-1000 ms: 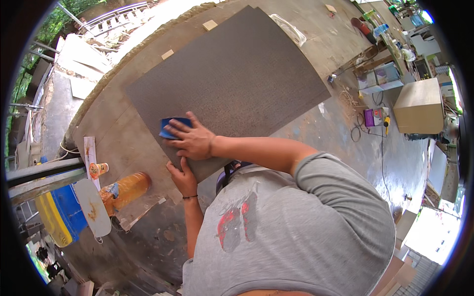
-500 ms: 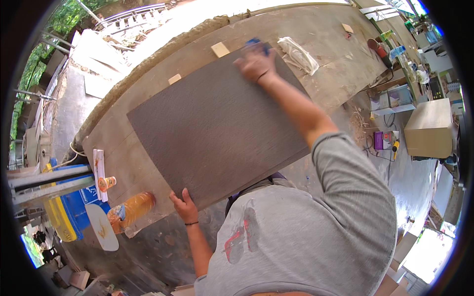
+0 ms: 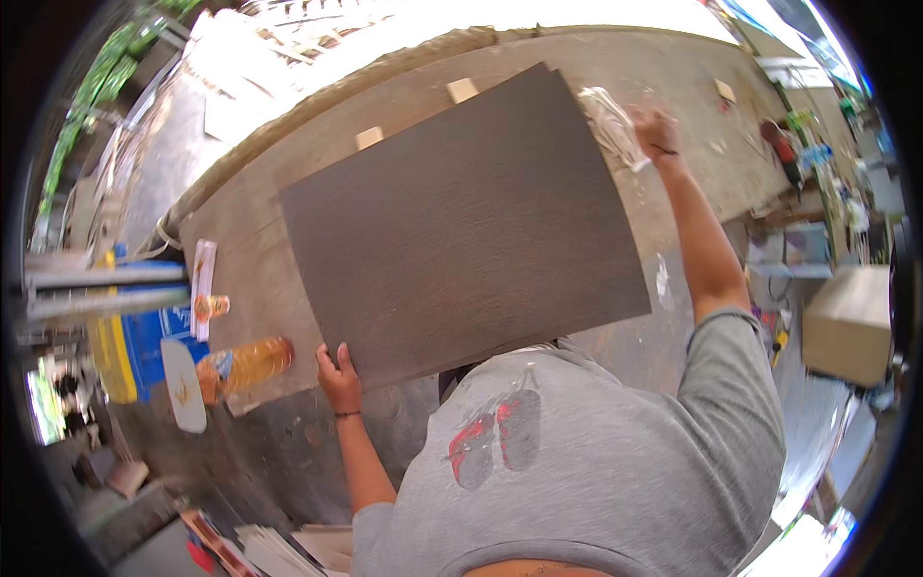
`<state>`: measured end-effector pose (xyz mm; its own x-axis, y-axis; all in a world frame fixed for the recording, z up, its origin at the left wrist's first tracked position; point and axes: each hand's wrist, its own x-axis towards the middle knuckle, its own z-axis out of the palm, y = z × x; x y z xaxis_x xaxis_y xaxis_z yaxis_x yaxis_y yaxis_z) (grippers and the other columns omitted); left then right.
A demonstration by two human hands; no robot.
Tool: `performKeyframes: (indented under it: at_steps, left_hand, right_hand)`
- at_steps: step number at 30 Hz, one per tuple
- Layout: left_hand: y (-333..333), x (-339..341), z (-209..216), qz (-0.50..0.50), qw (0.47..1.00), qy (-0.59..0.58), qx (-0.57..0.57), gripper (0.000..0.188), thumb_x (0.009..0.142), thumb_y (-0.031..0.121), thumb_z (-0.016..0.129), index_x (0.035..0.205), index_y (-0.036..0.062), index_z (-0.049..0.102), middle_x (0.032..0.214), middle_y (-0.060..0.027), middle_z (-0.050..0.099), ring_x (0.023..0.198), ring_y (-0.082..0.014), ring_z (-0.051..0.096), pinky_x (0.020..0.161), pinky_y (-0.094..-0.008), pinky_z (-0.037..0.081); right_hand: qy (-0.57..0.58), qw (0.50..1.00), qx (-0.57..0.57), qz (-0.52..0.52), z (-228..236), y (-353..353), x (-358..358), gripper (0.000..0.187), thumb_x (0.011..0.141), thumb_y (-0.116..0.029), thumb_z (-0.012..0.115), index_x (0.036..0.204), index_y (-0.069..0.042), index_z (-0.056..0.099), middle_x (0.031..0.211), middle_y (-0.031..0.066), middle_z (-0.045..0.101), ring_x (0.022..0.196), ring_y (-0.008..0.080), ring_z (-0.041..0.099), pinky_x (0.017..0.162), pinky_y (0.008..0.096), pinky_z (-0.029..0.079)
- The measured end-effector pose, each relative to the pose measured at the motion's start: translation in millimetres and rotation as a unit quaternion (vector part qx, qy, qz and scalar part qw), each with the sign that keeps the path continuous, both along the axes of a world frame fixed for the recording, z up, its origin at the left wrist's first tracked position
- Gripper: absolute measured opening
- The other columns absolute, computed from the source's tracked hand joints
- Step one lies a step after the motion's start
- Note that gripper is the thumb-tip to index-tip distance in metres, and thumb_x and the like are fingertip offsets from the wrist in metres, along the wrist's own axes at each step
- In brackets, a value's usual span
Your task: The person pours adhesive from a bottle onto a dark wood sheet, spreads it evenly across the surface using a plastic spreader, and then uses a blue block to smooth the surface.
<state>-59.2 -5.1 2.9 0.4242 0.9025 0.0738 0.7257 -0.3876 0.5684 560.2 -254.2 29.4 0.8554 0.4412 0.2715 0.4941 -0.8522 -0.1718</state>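
A large dark grey-brown rectangular panel point(image 3: 466, 240) lies across the worktable in front of me. My left hand point(image 3: 339, 381) holds its near left corner, thumb up at the edge and the other fingers partly hidden. My right hand point(image 3: 656, 131) is off the panel, beyond its right edge and beside a bundled white cloth point(image 3: 613, 127). Motion smears its fingers, and I cannot make out anything in them. Two small pale wood blocks, one point(image 3: 462, 90) and another point(image 3: 369, 137), stick out along the panel's far edge.
On the left are an orange-tinted plastic bottle point(image 3: 255, 367), a small orange cup point(image 3: 213, 307), pale strips point(image 3: 203, 279) and a blue-and-yellow container point(image 3: 144, 351). A red-and-black power tool point(image 3: 780, 150) lies at the far right. A cardboard box point(image 3: 846, 325) stands right of the table.
My right hand has left the panel's far right corner and moved right, beside the cloth. The blue thing at that hand no longer shows. My left hand stays at the corner; the view has shifted.
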Motion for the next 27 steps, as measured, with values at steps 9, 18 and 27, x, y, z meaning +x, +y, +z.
performKeyframes:
  at_steps: [9, 18, 27]
  left_hand:
    - [-5, -16, 32, 0.129, 0.961, -0.166, -0.179, 0.039, 0.094, 0.033, 0.054, 0.106, -0.0037, 0.055, 0.071, -0.0009, 0.050, 0.068, -0.0121, 0.049, 0.064, -0.0242, 0.042]
    - [77, -127, 2, 0.371, 0.891, -0.231, 0.120, 0.120, 0.061, 0.050, 0.083, 0.138, -0.0128, 0.016, 0.143, -0.0264, 0.020, 0.136, -0.0335, 0.021, 0.110, -0.0387, 0.026]
    - [120, -62, 91, 0.179, 0.923, -0.244, 0.238, 0.089, 0.057, 0.046, 0.084, 0.122, 0.0006, 0.046, 0.115, -0.0137, 0.058, 0.105, -0.0269, 0.056, 0.091, -0.0376, 0.044]
  right_hand:
    - [0.211, 0.957, 0.158, 0.119, -57, -58, 41, 0.044, 0.091, -0.026, 0.048, 0.123, 0.004, 0.054, 0.122, 0.0186, 0.058, 0.117, 0.0276, 0.052, 0.100, 0.0340, 0.037]
    - [0.293, 0.873, 0.361, 0.147, 19, -50, -9, 0.038, 0.094, -0.019, 0.052, 0.125, 0.004, 0.052, 0.122, 0.0122, 0.058, 0.113, 0.0189, 0.053, 0.096, 0.0292, 0.039]
    - [0.266, 0.827, 0.353, 0.348, 125, 31, -155, 0.034, 0.095, -0.018, 0.049, 0.121, 0.003, 0.055, 0.116, 0.0142, 0.061, 0.110, 0.0201, 0.056, 0.093, 0.0318, 0.043]
